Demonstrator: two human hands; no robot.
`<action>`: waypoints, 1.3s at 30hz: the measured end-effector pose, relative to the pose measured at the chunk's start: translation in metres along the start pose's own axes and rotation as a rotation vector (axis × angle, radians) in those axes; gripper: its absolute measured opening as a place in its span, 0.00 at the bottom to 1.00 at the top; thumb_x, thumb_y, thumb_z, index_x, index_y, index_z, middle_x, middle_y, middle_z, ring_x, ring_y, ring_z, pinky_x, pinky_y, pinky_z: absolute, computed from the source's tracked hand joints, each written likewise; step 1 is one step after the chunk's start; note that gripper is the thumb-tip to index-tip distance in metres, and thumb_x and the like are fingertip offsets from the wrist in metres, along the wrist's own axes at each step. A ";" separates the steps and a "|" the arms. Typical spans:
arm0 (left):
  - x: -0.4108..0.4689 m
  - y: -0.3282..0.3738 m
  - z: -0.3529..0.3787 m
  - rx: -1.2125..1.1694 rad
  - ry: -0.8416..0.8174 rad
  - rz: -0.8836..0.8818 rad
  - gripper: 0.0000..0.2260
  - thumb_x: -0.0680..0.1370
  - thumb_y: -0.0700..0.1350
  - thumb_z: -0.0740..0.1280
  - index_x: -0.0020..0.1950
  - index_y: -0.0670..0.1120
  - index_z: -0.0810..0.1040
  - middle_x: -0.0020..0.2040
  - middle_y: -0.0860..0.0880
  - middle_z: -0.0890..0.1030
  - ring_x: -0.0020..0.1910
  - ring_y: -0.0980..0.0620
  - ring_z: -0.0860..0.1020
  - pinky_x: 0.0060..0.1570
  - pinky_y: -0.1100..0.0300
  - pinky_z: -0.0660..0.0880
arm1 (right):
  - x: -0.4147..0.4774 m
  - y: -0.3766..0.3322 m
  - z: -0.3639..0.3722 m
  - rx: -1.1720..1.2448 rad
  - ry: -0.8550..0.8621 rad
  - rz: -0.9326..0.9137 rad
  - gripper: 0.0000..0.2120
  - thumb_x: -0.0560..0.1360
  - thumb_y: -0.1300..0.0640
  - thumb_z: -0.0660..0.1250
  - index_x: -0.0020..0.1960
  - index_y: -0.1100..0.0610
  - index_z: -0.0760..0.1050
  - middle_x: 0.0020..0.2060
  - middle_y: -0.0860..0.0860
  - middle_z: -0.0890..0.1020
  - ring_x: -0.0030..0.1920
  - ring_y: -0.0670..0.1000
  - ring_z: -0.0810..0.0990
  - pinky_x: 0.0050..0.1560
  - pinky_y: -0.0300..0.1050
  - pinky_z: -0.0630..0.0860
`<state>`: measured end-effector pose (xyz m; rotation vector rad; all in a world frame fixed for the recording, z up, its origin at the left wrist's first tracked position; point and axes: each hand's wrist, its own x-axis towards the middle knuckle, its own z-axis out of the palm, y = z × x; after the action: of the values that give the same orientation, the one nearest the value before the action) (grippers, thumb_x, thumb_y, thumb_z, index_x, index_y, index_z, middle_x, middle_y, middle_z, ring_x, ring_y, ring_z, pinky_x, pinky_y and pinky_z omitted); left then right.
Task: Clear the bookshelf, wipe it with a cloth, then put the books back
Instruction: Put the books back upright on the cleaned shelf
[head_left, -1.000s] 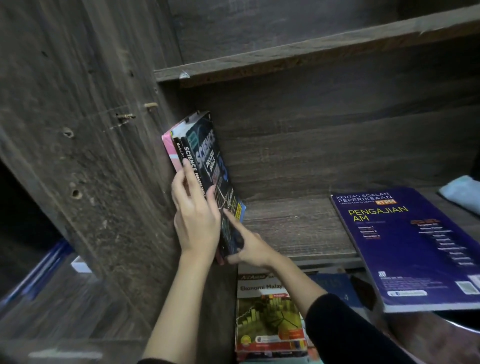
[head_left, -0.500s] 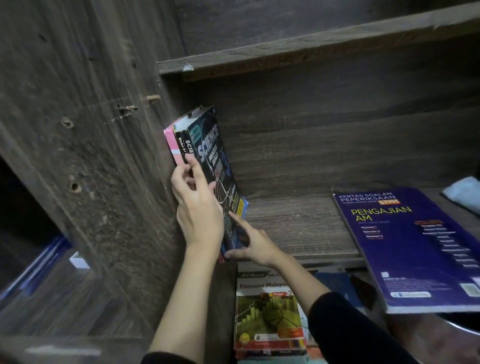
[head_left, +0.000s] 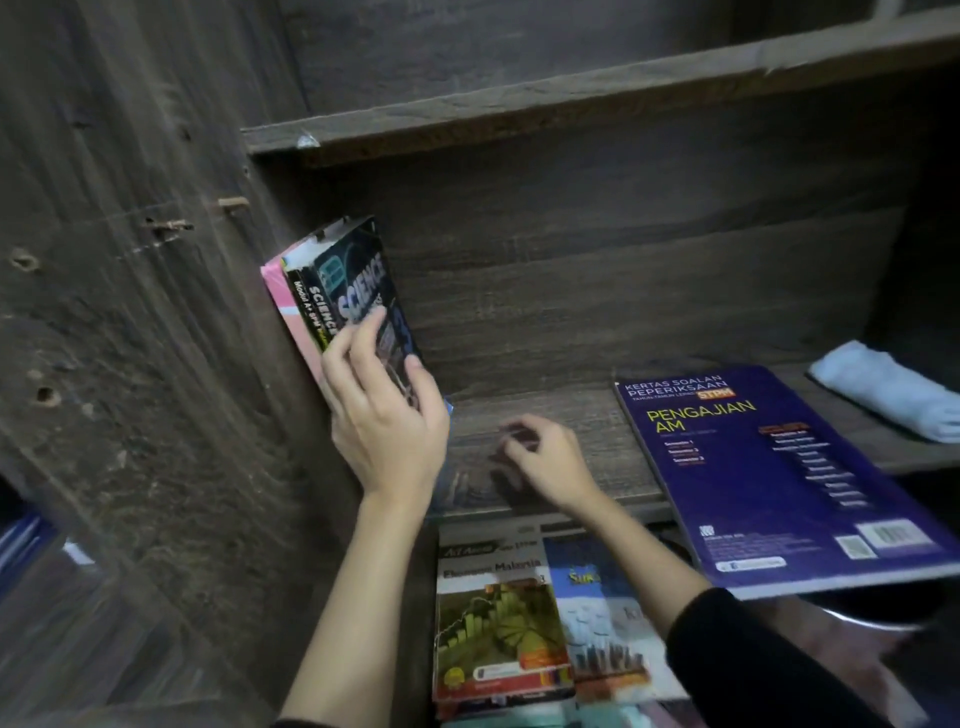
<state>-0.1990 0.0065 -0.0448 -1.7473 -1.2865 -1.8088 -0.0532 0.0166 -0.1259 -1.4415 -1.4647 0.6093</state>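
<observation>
Left hand (head_left: 387, 415): fingers nearly straight and spread, laid flat on the cover and spine of the Science book (head_left: 358, 291), thumb on the cover's right part; it presses rather than pinches.
Science book: stands on end, tilted with its top leaning left, at the far left of the shelf (head_left: 571, 421).
Pink book (head_left: 288, 312): stands just left of the Science book, touching it, between it and the side panel (head_left: 156, 312).
Right hand (head_left: 545, 457): blurred, apart from the standing books, over the bare shelf board; fingers loosely bent and holding nothing.
Blue book (head_left: 779, 467): titled "Pengajian Am", lies flat and face up on the right part of the shelf, its near edge jutting out past the shelf front.
Cloth (head_left: 883, 389): pale, folded, lies on the shelf at the far right, just behind the blue book.
Lower books (head_left: 493, 623): two lie flat side by side below the shelf, one reading "Ekonomi Malaysia", one with a blue cover to its right.
Upper shelf (head_left: 571, 93): runs across above the standing books.
Sleeve (head_left: 753, 660): black, on the right forearm.
</observation>
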 end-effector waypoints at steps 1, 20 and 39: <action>-0.003 0.005 0.005 -0.030 -0.015 -0.021 0.20 0.74 0.40 0.66 0.66 0.43 0.71 0.60 0.42 0.72 0.59 0.44 0.72 0.52 0.48 0.74 | 0.000 0.004 -0.014 -0.028 0.039 -0.011 0.11 0.75 0.65 0.67 0.56 0.62 0.80 0.52 0.55 0.83 0.51 0.47 0.79 0.60 0.42 0.73; -0.126 0.133 0.125 0.218 -1.319 -0.269 0.19 0.80 0.54 0.60 0.62 0.40 0.75 0.62 0.39 0.75 0.61 0.38 0.74 0.58 0.51 0.72 | -0.067 0.117 -0.234 -0.746 0.353 0.723 0.29 0.78 0.41 0.58 0.70 0.61 0.65 0.70 0.60 0.65 0.70 0.62 0.61 0.66 0.57 0.62; -0.137 0.129 0.145 0.110 -1.296 -0.635 0.14 0.78 0.47 0.66 0.60 0.40 0.76 0.61 0.39 0.77 0.60 0.40 0.75 0.57 0.51 0.72 | -0.070 0.118 -0.254 -0.279 0.349 0.869 0.21 0.69 0.46 0.75 0.49 0.62 0.73 0.48 0.56 0.79 0.50 0.57 0.79 0.44 0.46 0.72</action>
<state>0.0174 -0.0012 -0.1435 -2.7326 -2.5185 -0.5313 0.2119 -0.0967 -0.1414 -2.2857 -0.6153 0.6266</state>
